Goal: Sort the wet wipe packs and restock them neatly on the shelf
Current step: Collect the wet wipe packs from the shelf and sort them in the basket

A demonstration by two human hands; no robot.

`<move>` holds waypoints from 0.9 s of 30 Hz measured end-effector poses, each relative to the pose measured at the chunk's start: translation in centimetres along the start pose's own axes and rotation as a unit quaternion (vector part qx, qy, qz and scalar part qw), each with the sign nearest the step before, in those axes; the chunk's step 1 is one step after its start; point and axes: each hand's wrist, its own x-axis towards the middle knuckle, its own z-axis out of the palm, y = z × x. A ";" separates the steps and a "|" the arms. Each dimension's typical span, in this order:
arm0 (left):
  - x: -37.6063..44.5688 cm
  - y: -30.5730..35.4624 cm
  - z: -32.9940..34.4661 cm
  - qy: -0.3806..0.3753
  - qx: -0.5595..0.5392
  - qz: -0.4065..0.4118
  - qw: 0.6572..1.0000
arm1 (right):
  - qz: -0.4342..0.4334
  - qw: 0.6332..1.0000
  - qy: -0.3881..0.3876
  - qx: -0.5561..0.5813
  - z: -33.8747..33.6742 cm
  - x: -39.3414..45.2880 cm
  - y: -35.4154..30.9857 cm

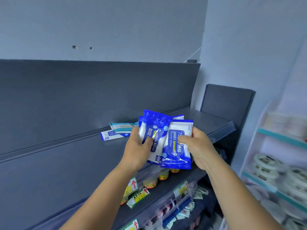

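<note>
Both hands hold a fanned bundle of glossy blue-and-white plastic alcohol wipe packs (163, 138) above the front edge of the dark grey metal top shelf (207, 121): the left hand (138, 146) has its grip closed on the rear packs, and the right hand (197, 145) pinches the front pack. Two flat packs, one blue-and-white (113, 135) and one teal-and-white (123, 127), lie askew by the shelf's back panel. Restocking looks barely begun, since the bundle needs squaring and nothing stands in a neat row.

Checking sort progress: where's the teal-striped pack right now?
Head view, left of centre: the teal-striped pack lies on the top shelf, just behind the left hand.
</note>
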 end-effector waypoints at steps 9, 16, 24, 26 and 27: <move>-4.8 -0.5 11.5 -0.181 0.012 -0.003 0.983 | 0.023 0.985 0.171 -0.023 -12.4 -9.0 2.1; -12.7 -1.1 22.9 -0.314 0.044 -0.003 0.948 | 0.066 0.950 0.306 -0.023 -22.3 -18.1 4.8; -25.5 -1.0 35.5 -0.394 0.072 -0.044 0.915 | 0.115 0.922 0.367 -0.046 -35.1 -30.6 7.7; -29.2 -1.4 38.5 -0.414 0.065 -0.079 0.904 | 0.135 0.913 0.383 -0.046 -38.3 -33.7 8.7; -31.1 -1.7 40.0 -0.424 0.058 -0.098 0.898 | 0.147 0.907 0.391 -0.050 -40.0 -35.2 9.4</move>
